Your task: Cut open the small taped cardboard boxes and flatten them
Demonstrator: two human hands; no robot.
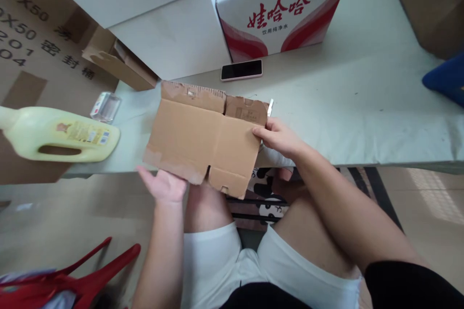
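A flattened brown cardboard box (192,130) with creases, slots and torn, rough edges is held tilted above the front edge of the table. My right hand (277,137) grips its right edge, thumb on top and the other fingers behind. Palm up at the lower left edge is my left hand (165,184), its thumb stretched out to the side; its other fingers are hidden beneath the cardboard, so I cannot tell how firmly it touches. Just past my right hand a thin whitish piece (270,107) sticks up; its kind is unclear.
A phone (241,70) lies before a white-and-red carton (282,14). To the left are a yellow jug (65,130) on its side, a small clear box (106,107) and an open cardboard box (123,63). A blue object (445,79) is at right, a red stool (97,270) lower left.
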